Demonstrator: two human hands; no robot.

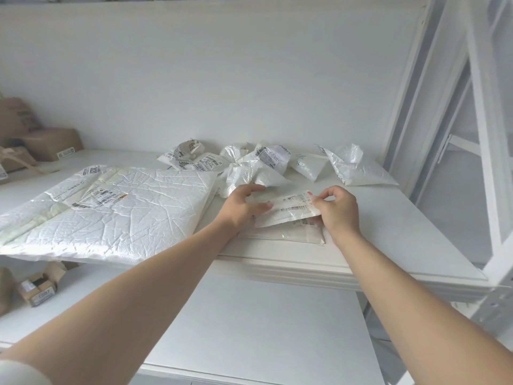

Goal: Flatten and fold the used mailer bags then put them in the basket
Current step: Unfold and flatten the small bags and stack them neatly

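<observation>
The small mailer bag (288, 211) at centre is partly covered. Its left end lies under the left hand (241, 207), and the right hand's (337, 211) lower fingertips disappear beneath the folded flap. Its label print is too small to read, as is that on the large mailer bag (111, 218), which the left edge cuts off. The crumpled bags (244, 162) behind overlap too much to count. The brown parcels (52, 144) at upper left are blurred and cropped.

You can read "2007" on the label of the small brown cardboard box (37, 291) at lower left. The large flat white plastic mailer (125, 215) shows big digits, seemingly "302". The print on the small white folded mailer (291, 211), pinched by your left hand (244, 202) and right hand (337, 208), is illegible.
</observation>
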